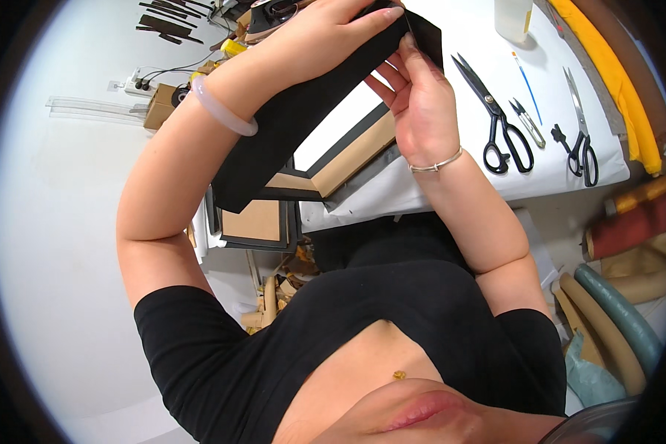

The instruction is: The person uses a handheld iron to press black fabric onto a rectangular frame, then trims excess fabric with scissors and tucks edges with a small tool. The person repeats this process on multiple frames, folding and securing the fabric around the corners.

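A long black panel, which looks like leather or covered board, slants up from the middle left to the top of the view. My left hand lies over its upper part, thumb stretched along the edge; some fingers are cut off by the frame's top. My right hand pinches the panel's far right corner, thumb on the near face, the other fingers curled beside and behind it. Below the panel lies a frame-like piece of tan board with black borders, partly hidden by the panel.
On the white table to the right lie large black-handled scissors, thread snips, a thin blue brush and smaller scissors. A bottle stands beyond. Black-edged tan boards are stacked at left; material rolls lean at lower right.
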`<state>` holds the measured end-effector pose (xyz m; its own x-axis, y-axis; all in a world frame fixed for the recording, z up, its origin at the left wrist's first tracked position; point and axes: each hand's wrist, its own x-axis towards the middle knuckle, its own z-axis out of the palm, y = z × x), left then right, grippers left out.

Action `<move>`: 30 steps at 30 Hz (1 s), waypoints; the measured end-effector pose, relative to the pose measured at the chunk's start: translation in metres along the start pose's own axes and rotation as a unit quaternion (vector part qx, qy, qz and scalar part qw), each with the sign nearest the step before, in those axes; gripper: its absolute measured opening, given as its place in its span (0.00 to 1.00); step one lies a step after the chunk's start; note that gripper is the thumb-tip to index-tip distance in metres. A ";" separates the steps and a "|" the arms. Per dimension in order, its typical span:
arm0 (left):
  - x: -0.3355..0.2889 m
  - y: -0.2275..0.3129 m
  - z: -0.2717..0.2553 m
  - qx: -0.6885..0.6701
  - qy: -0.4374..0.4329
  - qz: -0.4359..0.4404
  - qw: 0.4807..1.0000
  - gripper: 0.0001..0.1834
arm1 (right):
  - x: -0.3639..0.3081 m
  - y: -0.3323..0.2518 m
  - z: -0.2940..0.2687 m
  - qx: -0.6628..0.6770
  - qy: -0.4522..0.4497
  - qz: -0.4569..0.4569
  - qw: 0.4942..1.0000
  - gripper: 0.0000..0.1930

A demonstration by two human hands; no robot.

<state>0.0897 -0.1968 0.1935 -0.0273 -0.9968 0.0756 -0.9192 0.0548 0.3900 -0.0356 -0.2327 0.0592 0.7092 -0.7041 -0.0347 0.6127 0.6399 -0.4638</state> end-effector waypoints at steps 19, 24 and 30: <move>-0.036 0.004 -0.006 0.137 -0.048 -0.075 0.987 0.34 | -0.001 0.000 0.001 0.001 0.004 0.006 1.000 0.13; -0.036 -0.002 -0.015 0.147 -0.108 -0.060 0.981 0.38 | -0.003 -0.003 0.001 0.009 0.008 0.017 1.000 0.12; -0.042 -0.001 -0.025 0.061 -0.116 -0.031 0.991 0.40 | 0.001 -0.001 0.002 0.011 0.022 0.012 1.000 0.14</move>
<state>0.1018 -0.1536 0.2125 -0.0463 -0.9855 -0.1633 -0.9620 0.0000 0.2730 -0.0347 -0.2336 0.0617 0.7077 -0.7015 -0.0846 0.6043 0.6629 -0.4420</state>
